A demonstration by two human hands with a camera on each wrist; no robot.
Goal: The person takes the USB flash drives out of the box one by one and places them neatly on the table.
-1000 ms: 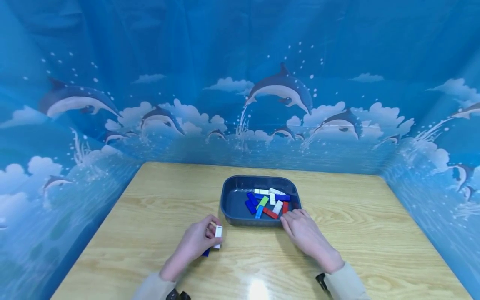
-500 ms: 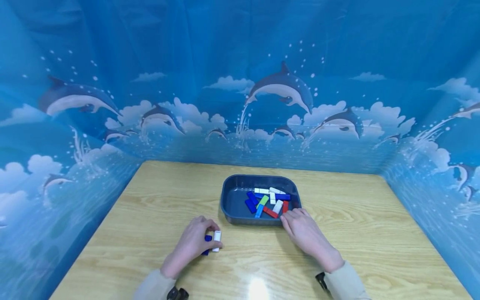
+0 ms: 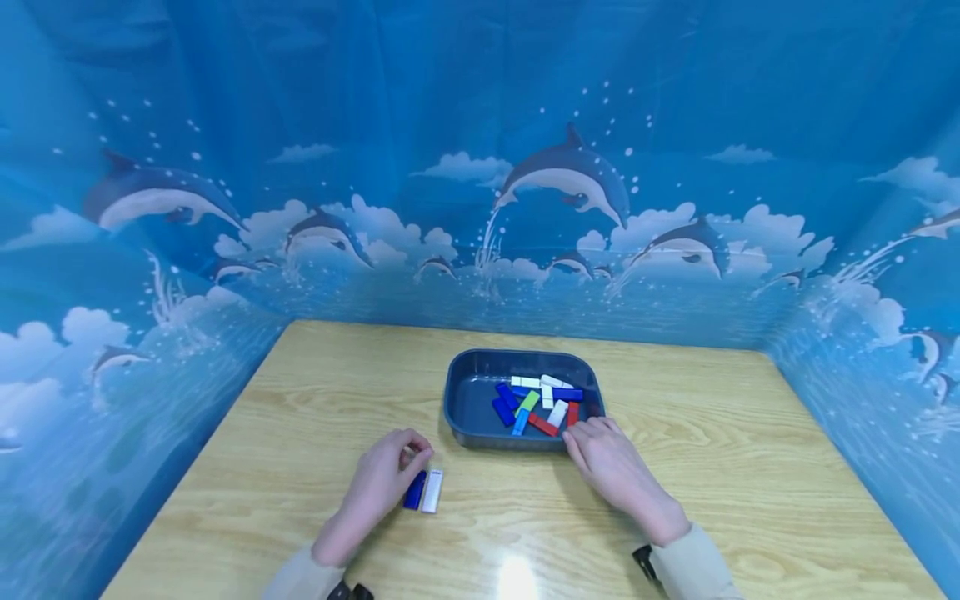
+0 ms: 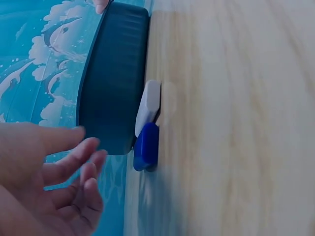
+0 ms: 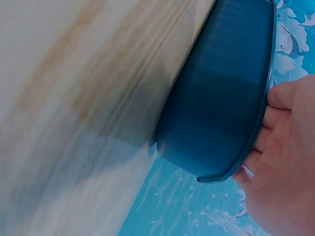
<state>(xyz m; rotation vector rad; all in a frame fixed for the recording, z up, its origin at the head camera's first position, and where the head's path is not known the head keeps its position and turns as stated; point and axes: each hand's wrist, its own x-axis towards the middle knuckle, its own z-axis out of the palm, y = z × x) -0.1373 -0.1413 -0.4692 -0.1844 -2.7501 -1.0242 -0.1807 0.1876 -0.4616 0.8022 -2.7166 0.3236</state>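
Observation:
My left hand (image 3: 381,473) hovers just behind two small stick-shaped pieces, like USB flash drives. Its fingers are loosely bent, and in the left wrist view nothing lies between thumb (image 4: 61,137) and fingertips. The white stick (image 3: 432,492) lies lengthwise on the table, side by side with the dark blue stick (image 3: 414,492), a narrow gap between them. My right hand (image 3: 611,462) grips the front right rim of a dark blue plastic tray (image 3: 487,442); the right wrist view shows the thumb at the rim (image 5: 268,88) and the fingers curled over it.
Inside the tray, several more sticks lie jumbled toward the right: white, dark blue, a green one (image 3: 529,401), a light blue one (image 3: 520,422) and red ones (image 3: 543,425). Wood-grain table (image 3: 337,375) surrounds the tray. A dolphin-printed blue curtain (image 3: 480,167) encloses the back and sides.
My left hand has lowered the white stick beside the dark blue one, let go of it and drawn back slightly. The right hand keeps its place on the tray rim.

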